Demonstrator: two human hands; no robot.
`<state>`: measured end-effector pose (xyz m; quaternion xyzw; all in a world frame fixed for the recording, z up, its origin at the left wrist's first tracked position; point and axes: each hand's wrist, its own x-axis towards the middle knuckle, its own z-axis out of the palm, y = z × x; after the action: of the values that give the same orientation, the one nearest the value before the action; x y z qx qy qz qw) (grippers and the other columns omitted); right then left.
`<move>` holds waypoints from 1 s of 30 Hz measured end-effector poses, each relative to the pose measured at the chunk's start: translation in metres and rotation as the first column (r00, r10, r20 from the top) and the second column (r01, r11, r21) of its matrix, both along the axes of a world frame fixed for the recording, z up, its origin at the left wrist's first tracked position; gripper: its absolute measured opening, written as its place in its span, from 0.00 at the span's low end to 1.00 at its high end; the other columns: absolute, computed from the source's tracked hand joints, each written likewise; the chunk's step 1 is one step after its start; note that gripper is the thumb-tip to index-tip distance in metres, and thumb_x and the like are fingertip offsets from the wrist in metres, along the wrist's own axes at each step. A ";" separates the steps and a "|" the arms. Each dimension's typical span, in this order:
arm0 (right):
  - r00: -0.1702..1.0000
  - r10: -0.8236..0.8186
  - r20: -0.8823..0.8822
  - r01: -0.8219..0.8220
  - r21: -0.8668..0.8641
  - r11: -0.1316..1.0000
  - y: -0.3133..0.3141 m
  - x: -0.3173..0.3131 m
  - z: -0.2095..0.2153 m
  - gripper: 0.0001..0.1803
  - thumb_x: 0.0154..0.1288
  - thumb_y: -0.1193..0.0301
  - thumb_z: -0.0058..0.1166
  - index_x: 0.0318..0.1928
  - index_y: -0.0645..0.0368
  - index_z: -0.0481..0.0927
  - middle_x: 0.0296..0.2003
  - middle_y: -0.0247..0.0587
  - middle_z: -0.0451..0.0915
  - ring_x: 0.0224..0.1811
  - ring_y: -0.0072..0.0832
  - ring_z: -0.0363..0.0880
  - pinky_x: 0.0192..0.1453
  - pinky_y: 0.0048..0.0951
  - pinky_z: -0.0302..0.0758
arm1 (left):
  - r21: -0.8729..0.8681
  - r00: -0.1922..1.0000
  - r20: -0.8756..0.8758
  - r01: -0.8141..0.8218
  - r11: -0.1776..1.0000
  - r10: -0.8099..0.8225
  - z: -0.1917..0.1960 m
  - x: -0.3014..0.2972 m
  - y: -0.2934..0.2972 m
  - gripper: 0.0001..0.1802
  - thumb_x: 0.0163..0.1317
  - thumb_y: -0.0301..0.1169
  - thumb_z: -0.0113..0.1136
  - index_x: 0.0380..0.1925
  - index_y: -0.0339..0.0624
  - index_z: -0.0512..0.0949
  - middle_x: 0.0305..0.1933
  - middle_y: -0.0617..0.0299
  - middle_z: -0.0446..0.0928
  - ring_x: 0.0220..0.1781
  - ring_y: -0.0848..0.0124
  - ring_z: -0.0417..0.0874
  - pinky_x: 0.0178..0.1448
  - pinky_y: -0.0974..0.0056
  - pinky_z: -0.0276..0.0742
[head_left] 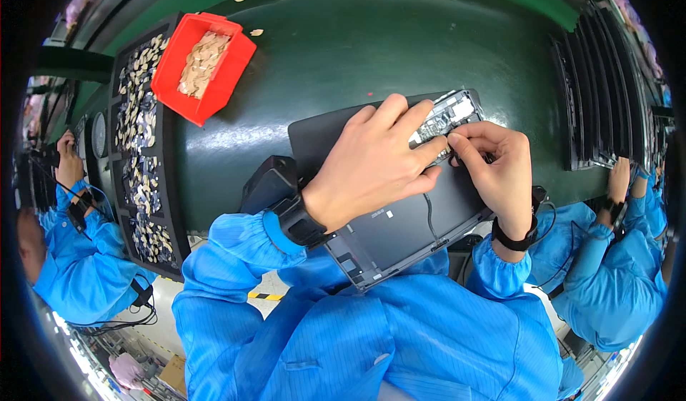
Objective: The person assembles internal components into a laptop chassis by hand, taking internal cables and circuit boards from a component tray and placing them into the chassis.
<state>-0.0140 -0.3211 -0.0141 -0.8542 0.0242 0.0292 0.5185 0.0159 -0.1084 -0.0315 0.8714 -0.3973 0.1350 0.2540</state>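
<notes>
An opened dark-grey laptop-like device lies tilted at the table's near edge. Its inside is exposed, with a circuit board at the far right end and a thin black cable crossing the casing. My left hand stretches over the device, fingers spread, its fingertips resting by the board. Beside them, my right hand has thumb and forefinger pinched at the board's near edge. A small dark bit shows at those fingertips, but what it is stays hidden. Both wrists wear black straps.
At the left, a red bin of small tan pieces leans on a black compartment tray full of beige and black bits. Dark panels stand in a row at the right. Co-workers in blue sleeves work on both sides.
</notes>
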 end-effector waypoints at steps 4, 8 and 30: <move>0.998 0.040 -0.055 -0.040 0.001 0.999 -0.010 0.001 0.001 0.09 0.74 0.74 0.63 0.44 0.70 0.86 0.26 0.42 0.88 0.25 0.19 0.84 0.30 0.24 0.77 | 0.050 1.000 -0.009 -0.015 0.999 0.015 0.004 -0.002 -0.002 0.18 0.53 0.43 0.75 0.45 0.56 0.88 0.62 0.62 0.80 0.49 0.63 0.77 0.51 0.59 0.84; 0.976 -0.151 -0.156 0.152 -0.007 0.988 -0.007 -0.005 0.033 0.16 0.78 0.70 0.59 0.59 0.67 0.79 0.28 0.38 0.86 0.22 0.16 0.77 0.26 0.21 0.74 | 0.149 0.998 -0.025 -0.047 0.988 0.051 0.011 -0.006 -0.005 0.19 0.54 0.44 0.75 0.46 0.56 0.88 0.62 0.63 0.80 0.51 0.64 0.79 0.54 0.58 0.81; 0.961 -0.271 0.054 0.217 0.460 0.861 -0.073 -0.010 -0.043 0.14 0.74 0.79 0.63 0.57 0.68 0.80 0.45 0.38 0.86 0.45 0.19 0.85 0.52 0.21 0.82 | -0.090 0.952 -0.217 0.198 0.976 -0.213 0.020 -0.001 -0.058 0.09 0.61 0.30 0.71 0.40 0.39 0.91 0.43 0.60 0.90 0.46 0.63 0.88 0.51 0.59 0.77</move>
<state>-0.0237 -0.3943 -0.0569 -0.7011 0.0944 -0.0817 0.7020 0.0147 -0.1663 -0.0113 0.8259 -0.4498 0.0212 0.3392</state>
